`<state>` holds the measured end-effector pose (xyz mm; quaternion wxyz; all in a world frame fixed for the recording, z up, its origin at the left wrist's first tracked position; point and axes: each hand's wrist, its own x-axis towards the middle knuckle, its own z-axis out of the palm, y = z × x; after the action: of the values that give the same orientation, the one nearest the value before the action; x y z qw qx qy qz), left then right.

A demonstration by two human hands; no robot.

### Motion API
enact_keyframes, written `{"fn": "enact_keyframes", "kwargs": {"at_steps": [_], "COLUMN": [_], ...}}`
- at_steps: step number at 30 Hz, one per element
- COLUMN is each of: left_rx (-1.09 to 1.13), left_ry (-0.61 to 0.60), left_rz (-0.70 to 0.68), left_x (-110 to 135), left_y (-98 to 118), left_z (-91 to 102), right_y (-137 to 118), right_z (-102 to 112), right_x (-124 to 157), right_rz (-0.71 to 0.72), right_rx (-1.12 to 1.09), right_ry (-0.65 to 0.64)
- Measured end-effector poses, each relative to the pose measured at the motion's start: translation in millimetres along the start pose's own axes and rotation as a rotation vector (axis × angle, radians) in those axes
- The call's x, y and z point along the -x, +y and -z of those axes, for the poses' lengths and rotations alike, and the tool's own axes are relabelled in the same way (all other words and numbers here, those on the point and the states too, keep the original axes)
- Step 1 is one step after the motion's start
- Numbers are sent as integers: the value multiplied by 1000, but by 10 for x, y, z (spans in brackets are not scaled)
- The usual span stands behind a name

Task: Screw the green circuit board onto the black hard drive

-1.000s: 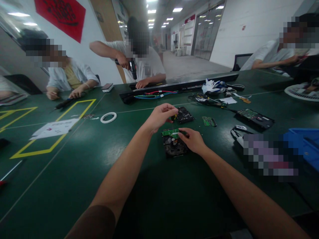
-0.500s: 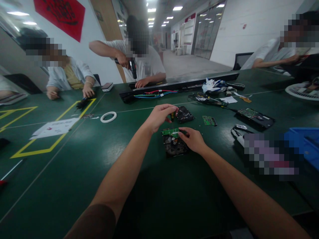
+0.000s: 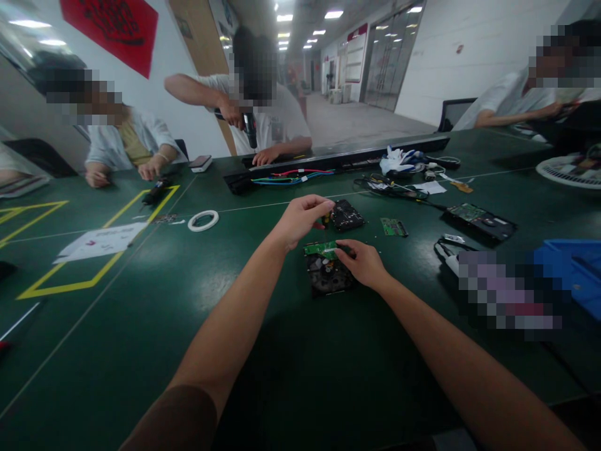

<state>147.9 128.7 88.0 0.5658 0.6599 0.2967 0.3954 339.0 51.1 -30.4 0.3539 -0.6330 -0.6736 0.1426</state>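
A hard drive (image 3: 330,279) lies on the green table in front of me, with a green circuit board (image 3: 313,249) over its far end. My right hand (image 3: 364,263) pinches that board's right end between thumb and fingers. Above and just beyond it, my left hand (image 3: 304,219) is closed on a small screwdriver (image 3: 326,219); only part of its yellow and black handle shows, and its tip cannot be made out. A second hard drive (image 3: 348,215) lies just behind my left fingertips. To the right of it is a loose green circuit board (image 3: 393,227).
A roll of white tape (image 3: 203,220) and a paper sheet (image 3: 98,242) lie to the left. Across the table a person works with a power drill (image 3: 250,130) on a long black bar (image 3: 347,160). Another drive (image 3: 479,223) and a blue bin (image 3: 570,275) are at the right.
The screwdriver has risen slightly from the circuit board in my left hand. My right hand keeps its place. At the far left, a person's hand has drawn back from a black object.
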Motion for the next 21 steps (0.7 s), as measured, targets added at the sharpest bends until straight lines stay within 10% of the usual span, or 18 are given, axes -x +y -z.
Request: {"fn": "enact_keyframes", "kwargs": {"at_steps": [21], "left_rx": [-49], "left_ry": [-15], "left_rz": [11], "left_x": [1], "left_y": [6], "left_z": [36], "right_y": [-22], "right_z": [10], "right_x": [-2], "right_rz": [-11], "right_rx": [4], "right_ry": [-4]}}
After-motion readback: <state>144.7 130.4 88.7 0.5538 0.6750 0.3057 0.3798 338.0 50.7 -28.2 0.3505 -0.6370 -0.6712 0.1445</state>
